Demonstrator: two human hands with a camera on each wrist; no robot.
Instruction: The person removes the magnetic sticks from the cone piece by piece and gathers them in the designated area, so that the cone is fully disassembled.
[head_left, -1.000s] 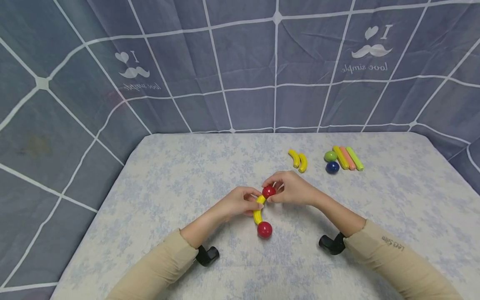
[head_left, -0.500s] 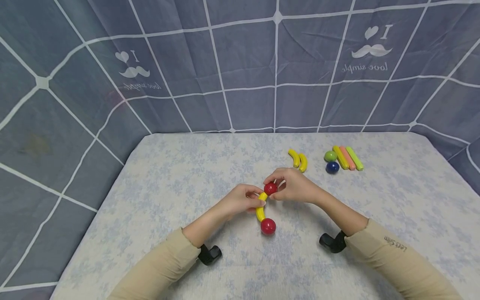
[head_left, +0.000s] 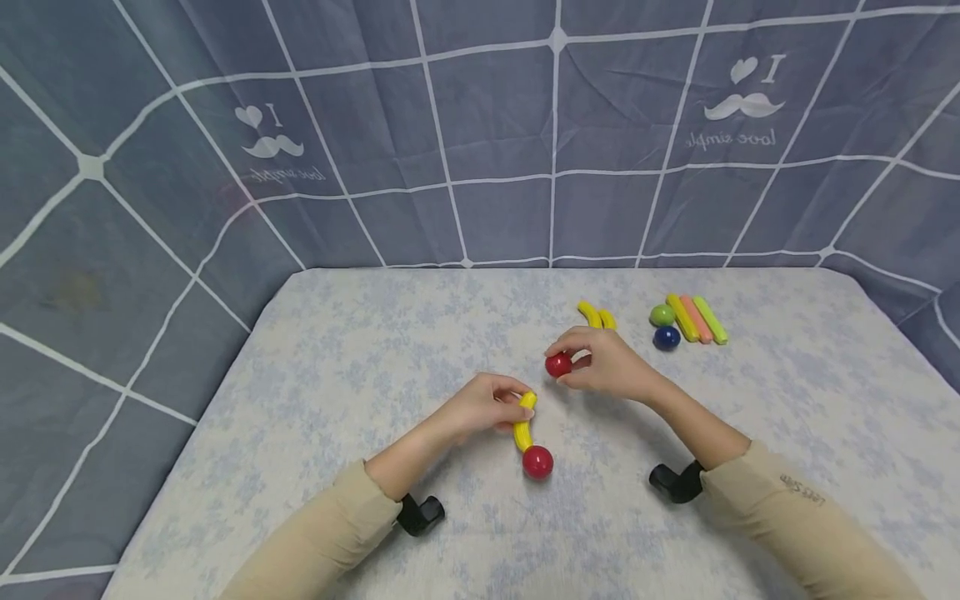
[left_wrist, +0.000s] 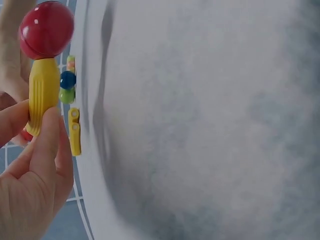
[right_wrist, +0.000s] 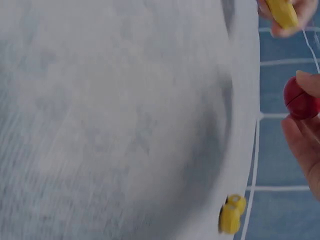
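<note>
My left hand (head_left: pixel 483 407) pinches a yellow curved rod (head_left: pixel 522 435) between thumb and fingers. A glossy red ball (head_left: pixel 537 462) is joined to the rod's near end; in the left wrist view this ball (left_wrist: pixel 46 30) sits squarely on the ribbed yellow rod (left_wrist: pixel 44 82). The rod's other end shows bare in the head view. To the right and farther back, my right hand (head_left: pixel 611 364) holds a second red ball (head_left: pixel 558 364) by its fingertips, apart from the rod. A seam line runs across that ball (right_wrist: pixel 298 99) in the right wrist view.
Behind the right hand lie two more yellow curved rods (head_left: pixel 589 313), partly covered by it. Farther right are a green ball (head_left: pixel 662 315), a dark blue ball (head_left: pixel 667 337) and straight yellow, coral (head_left: pixel 696 319) and lime rods side by side. A grey-blue curtain (head_left: pixel 495 217) hangs behind the table.
The second red ball has come off the rod's far end. My right hand has carried it back and to the right, while the left hand keeps hold of the rod.
</note>
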